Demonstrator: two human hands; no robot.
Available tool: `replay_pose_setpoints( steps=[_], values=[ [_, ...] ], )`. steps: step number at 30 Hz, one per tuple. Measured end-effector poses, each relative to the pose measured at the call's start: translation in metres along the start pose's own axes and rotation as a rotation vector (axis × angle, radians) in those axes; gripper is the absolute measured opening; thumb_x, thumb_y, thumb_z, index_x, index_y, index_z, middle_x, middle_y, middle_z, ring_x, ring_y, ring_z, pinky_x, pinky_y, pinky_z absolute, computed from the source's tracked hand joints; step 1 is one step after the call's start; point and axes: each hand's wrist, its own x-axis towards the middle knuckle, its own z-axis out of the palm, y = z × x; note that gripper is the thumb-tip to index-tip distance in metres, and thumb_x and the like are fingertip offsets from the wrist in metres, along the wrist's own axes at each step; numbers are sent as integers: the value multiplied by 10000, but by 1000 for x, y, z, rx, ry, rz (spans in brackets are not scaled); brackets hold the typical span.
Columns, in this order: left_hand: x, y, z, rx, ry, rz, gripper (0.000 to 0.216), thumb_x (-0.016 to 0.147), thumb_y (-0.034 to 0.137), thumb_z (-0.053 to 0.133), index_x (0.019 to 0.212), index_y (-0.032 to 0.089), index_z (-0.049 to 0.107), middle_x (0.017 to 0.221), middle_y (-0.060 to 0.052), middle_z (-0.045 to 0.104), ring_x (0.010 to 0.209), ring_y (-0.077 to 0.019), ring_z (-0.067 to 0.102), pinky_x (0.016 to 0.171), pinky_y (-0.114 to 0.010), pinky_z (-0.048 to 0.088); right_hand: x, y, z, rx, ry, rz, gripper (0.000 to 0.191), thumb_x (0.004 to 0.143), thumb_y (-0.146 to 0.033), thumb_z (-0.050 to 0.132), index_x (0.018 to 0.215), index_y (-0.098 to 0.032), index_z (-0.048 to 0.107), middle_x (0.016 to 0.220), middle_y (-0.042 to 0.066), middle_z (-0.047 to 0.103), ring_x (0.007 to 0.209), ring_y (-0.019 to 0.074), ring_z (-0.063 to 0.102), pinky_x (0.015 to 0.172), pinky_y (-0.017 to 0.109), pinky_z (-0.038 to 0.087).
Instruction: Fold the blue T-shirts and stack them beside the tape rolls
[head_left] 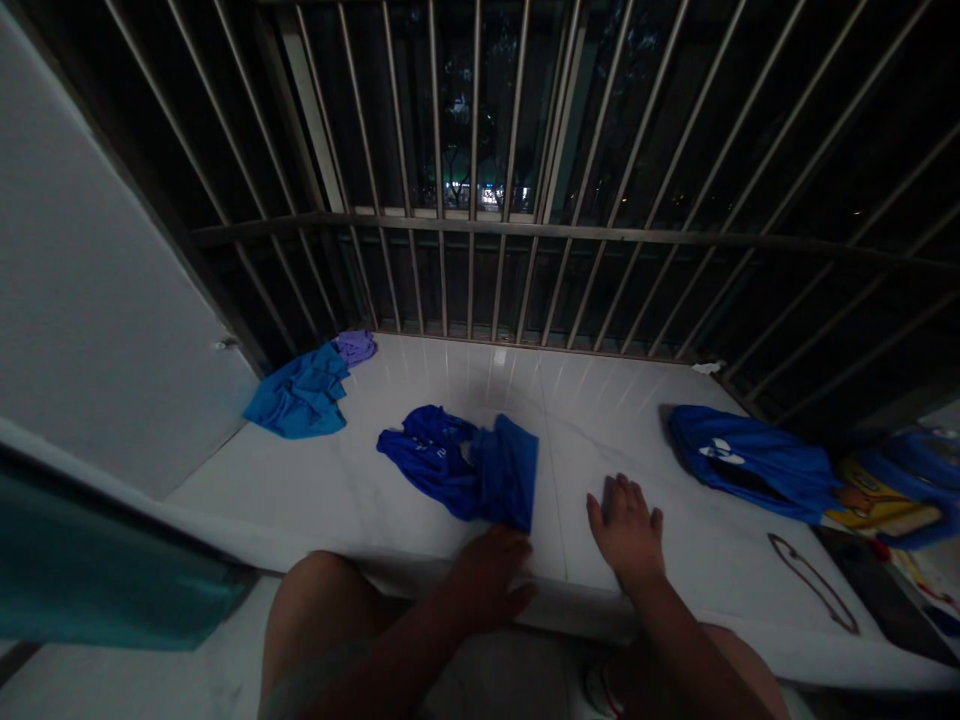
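A dark blue garment (439,460) with small white marks lies crumpled in the middle of the white ledge. Its right part (510,470) is a lighter blue and looks folded over. My left hand (491,575) is at the ledge's front edge, its fingertips against the garment's lower right corner and its thumb apart from the fingers. To the right, my right hand (628,525) rests on the marble surface with fingers spread, apart from the garment and holding nothing.
A light blue cloth (300,395) and a purple cloth (355,347) lie at the left. On the right are a blue garment with a white print (750,455), a yellow-and-blue package (892,495) and a thin cord loop (814,585). Metal bars (480,228) line the back.
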Motion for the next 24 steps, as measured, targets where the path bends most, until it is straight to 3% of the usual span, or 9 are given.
replay_pose_setpoints(
  steps=[3, 5, 7, 10, 12, 14, 20, 24],
  values=[
    [-18, 29, 12, -133, -35, 140, 476, 971, 365, 747, 1435, 292, 674, 1400, -85, 736, 1280, -276, 679, 1126, -411, 559, -2, -4, 2, 81, 46, -331, 670, 1091, -318, 359, 1726, -106, 373, 1784, 189, 392, 1677, 327, 322, 1350, 593, 259],
    [-26, 26, 8, -164, 30, 140, 479, 992, 266, 691, 1468, 297, 653, 1423, -93, 714, 1277, -254, 685, 1125, -393, 567, -4, -9, 5, 133, 42, -515, 683, 1064, -207, 383, 1744, -146, 350, 1722, 167, 503, 1632, 295, 413, 1346, 571, 292],
    [-29, 7, 0, -134, 162, 75, 509, 1008, 141, 570, 1492, 283, 638, 1474, -114, 682, 1331, -249, 664, 1154, -414, 565, -9, -14, 7, 163, 24, -587, 705, 1027, -126, 407, 1731, -164, 392, 1568, 163, 659, 1510, 286, 560, 1332, 564, 326],
    [-27, -35, -14, 4, 283, -30, 763, 901, -33, 446, 1575, 292, 590, 1612, -111, 609, 1463, -269, 589, 1222, -509, 530, -20, -25, 4, 176, -33, -582, 670, 982, -101, 472, 1644, -170, 546, 1354, 156, 763, 1306, 297, 679, 1294, 546, 381],
    [-26, -61, -18, 99, 257, -50, 932, 811, -67, 455, 1659, 313, 509, 1675, -84, 571, 1523, -283, 543, 1261, -559, 495, -27, -35, -2, 178, -97, -560, 610, 967, -131, 527, 1566, -175, 635, 1336, 154, 767, 1280, 313, 679, 1250, 523, 423],
    [-25, -77, -17, 173, 215, -46, 952, 797, -44, 492, 1686, 295, 479, 1681, -74, 576, 1551, -296, 519, 1293, -585, 457, -34, -44, -10, 181, -162, -524, 564, 967, -157, 556, 1517, -185, 676, 1367, 146, 763, 1299, 323, 670, 1220, 508, 436],
    [-26, -78, -2, 313, 247, -104, 765, 870, 47, 543, 1611, 233, 578, 1693, -78, 569, 1571, -321, 505, 1325, -617, 392, -44, -58, -23, 181, -143, -321, 443, 1025, -208, 527, 1419, -169, 726, 1347, 159, 780, 1266, 329, 702, 1170, 490, 452],
    [-27, -71, -2, 322, 294, -120, 728, 871, 70, 566, 1581, 227, 610, 1661, -79, 605, 1534, -319, 541, 1317, -588, 407, -44, -56, -21, 211, -104, -294, 416, 1030, -218, 518, 1370, -151, 748, 1352, 167, 782, 1260, 321, 718, 1173, 463, 470]
  ],
)
